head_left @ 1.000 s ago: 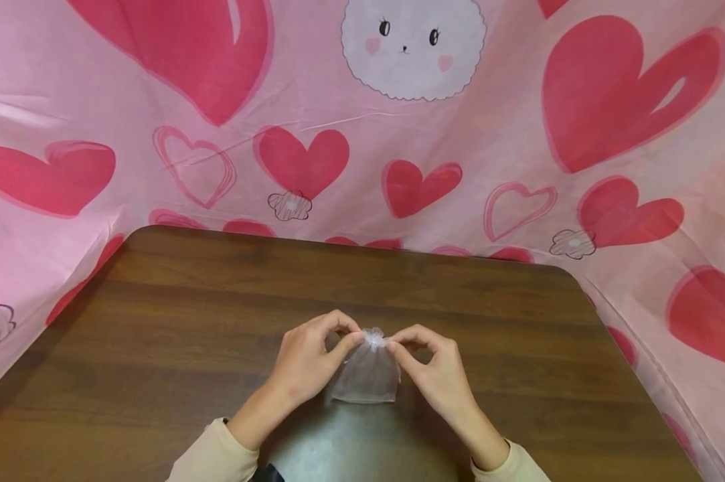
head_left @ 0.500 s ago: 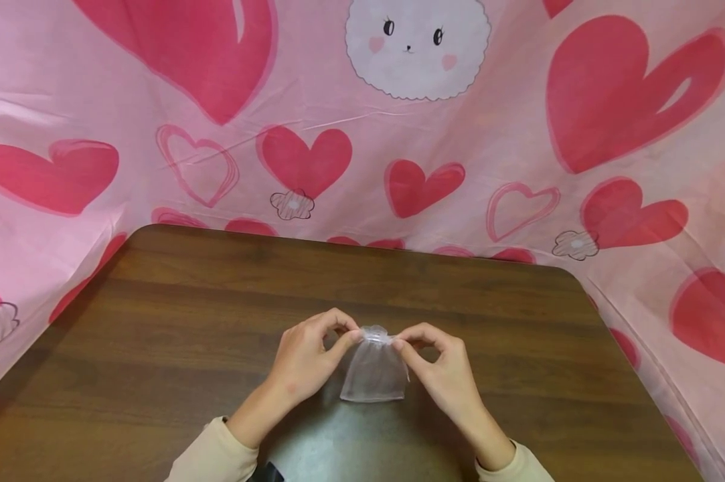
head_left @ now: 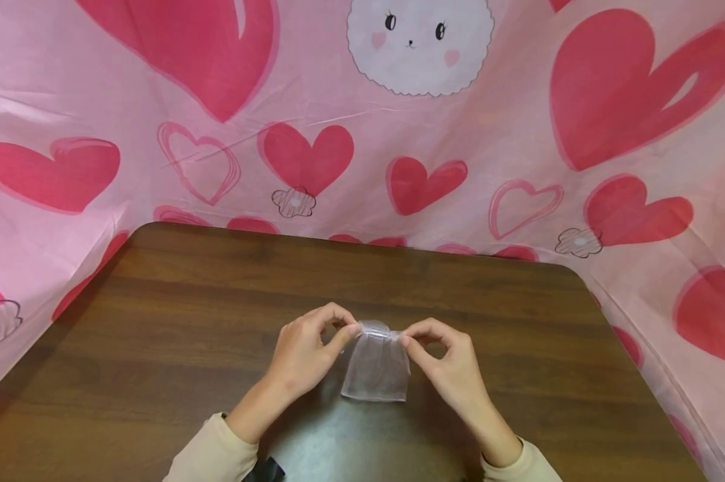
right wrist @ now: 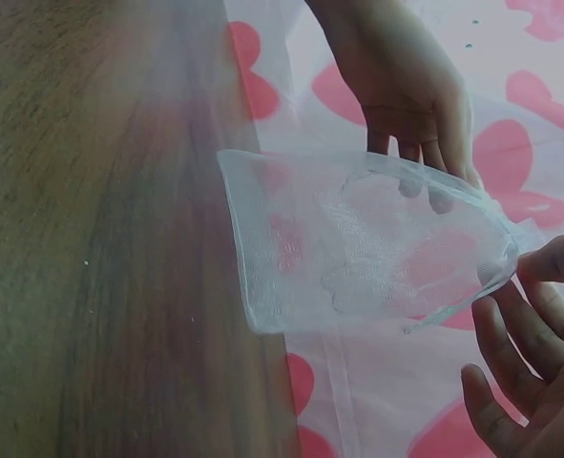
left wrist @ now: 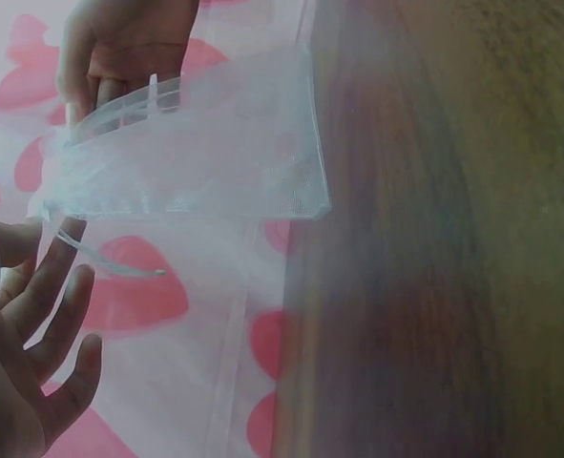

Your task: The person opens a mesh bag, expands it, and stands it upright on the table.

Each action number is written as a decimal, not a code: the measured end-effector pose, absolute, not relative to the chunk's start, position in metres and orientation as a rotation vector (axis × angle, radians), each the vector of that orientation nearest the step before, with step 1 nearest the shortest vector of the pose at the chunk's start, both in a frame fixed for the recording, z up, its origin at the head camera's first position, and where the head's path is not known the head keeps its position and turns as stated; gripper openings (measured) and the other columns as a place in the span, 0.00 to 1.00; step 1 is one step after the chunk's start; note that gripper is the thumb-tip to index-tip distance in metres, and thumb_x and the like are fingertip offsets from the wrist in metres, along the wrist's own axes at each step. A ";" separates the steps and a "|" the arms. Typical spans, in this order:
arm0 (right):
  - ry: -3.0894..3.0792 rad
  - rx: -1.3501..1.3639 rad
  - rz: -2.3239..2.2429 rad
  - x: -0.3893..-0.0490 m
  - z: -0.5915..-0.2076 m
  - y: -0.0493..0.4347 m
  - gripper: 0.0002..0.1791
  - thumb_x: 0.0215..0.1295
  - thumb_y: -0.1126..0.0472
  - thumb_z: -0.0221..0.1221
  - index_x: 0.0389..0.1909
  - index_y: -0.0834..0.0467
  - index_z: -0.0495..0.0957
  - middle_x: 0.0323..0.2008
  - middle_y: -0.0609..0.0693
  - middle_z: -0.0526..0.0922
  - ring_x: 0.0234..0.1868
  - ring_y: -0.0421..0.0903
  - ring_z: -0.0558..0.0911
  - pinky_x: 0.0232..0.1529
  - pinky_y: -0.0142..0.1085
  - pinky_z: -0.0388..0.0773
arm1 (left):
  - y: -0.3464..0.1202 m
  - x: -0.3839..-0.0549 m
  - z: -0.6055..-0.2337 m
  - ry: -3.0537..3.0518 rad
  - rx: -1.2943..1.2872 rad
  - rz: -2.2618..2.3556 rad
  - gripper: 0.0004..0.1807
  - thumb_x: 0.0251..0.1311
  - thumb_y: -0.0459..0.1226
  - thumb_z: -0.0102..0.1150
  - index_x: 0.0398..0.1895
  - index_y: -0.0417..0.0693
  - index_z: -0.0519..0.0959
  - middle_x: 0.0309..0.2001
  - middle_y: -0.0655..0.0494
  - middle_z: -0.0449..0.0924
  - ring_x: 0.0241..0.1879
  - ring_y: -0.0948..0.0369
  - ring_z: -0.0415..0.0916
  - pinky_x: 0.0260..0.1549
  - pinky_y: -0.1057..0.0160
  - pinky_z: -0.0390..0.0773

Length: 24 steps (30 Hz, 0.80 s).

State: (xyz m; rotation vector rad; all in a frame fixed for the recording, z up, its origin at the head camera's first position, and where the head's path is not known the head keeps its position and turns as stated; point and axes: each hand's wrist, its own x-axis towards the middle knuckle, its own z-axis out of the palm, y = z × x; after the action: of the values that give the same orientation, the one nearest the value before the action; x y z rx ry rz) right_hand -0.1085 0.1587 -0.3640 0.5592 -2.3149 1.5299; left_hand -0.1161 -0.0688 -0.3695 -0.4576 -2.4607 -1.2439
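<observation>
A small sheer white organza drawstring bag [head_left: 375, 371] hangs between both hands, its gathered neck at the top and its flat bottom edge toward the person. My left hand [head_left: 306, 348] pinches the left side of the neck between thumb and index finger. At the opposite side, my right hand [head_left: 449, 358] pinches the neck the same way. In the left wrist view, a loose ribbon end [left wrist: 119, 265] dangles beside the left fingers. The bag [right wrist: 377, 248] is see-through in the right wrist view, with the cloth's hearts showing through it.
Under the hands lies a dark brown wooden table [head_left: 217, 288] with rounded far corners. A pink cloth [head_left: 362, 154] printed with red hearts hangs behind it and along both sides. A small black object [head_left: 267, 470] shows by the left sleeve.
The hands have drawn slightly apart, the right one moving rightward. The bag's tightly bunched neck has spread wider and flatter, and its body looks broader at the top.
</observation>
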 end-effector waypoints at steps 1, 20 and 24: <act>-2.309 0.571 1.527 -0.109 -0.363 0.159 0.05 0.59 0.69 0.68 0.31 0.56 0.85 0.28 0.44 0.85 0.29 0.41 0.80 0.36 0.31 0.76 | -0.069 -0.116 -0.369 -2.459 -0.454 -1.247 0.06 0.59 0.42 0.70 0.32 0.64 0.80 0.32 0.75 0.80 0.32 0.72 0.75 0.36 0.62 0.75; -2.349 0.640 1.448 -0.112 -0.358 0.170 0.08 0.58 0.70 0.68 0.31 0.52 0.85 0.26 0.41 0.84 0.28 0.40 0.80 0.33 0.36 0.76 | -0.075 -0.119 -0.367 -2.453 -0.446 -1.263 0.05 0.58 0.42 0.70 0.32 0.63 0.81 0.32 0.75 0.80 0.34 0.71 0.77 0.37 0.57 0.78; -2.367 0.669 1.406 -0.114 -0.358 0.173 0.09 0.58 0.70 0.68 0.31 0.52 0.84 0.26 0.40 0.83 0.28 0.39 0.80 0.32 0.38 0.77 | -0.076 -0.120 -0.366 -2.462 -0.468 -1.229 0.05 0.59 0.42 0.70 0.32 0.63 0.81 0.32 0.75 0.80 0.34 0.69 0.78 0.37 0.58 0.78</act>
State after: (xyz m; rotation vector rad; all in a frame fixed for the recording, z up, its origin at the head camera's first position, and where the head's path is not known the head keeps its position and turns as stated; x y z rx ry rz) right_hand -0.1137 0.1730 -0.3580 0.6695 -2.3675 1.4061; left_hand -0.1195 -0.0763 -0.3661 -0.4679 -2.4620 -1.2291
